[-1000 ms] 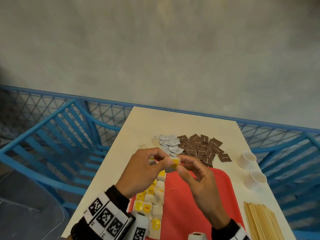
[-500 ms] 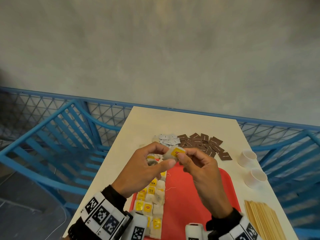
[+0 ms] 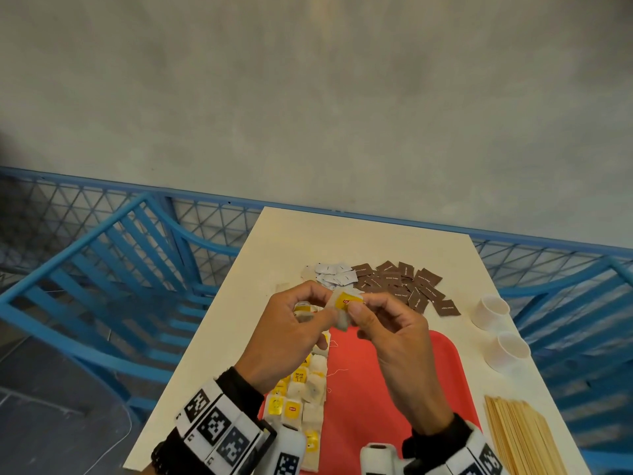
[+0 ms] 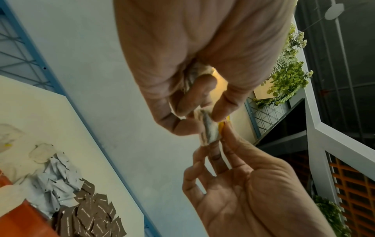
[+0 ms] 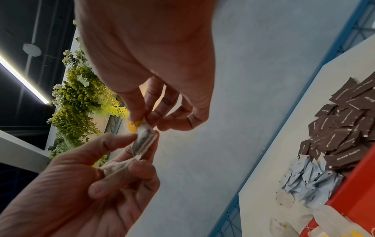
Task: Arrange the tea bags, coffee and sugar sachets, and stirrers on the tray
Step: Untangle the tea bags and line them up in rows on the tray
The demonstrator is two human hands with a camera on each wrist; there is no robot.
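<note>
Both hands risen slightly since a second ago, left hand [image 3: 291, 330] and right hand [image 3: 397, 337] each with grip pinched on one tea bag [image 3: 344, 308] above tray [image 3: 442, 378], more bags bunched in left palm, sachets [image 3: 400, 286] behind on worktop [image 3: 308, 241].

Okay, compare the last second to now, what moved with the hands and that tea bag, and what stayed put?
Both hands rose slightly off the red tray and away from the person. The tea bag came up with them, its yellow tag now on top. The left hand and right hand pinch it as before; the left also holds another tea bag. The tea bag row, white sachets, brown sachets, cups and stirrers stayed put.
</note>
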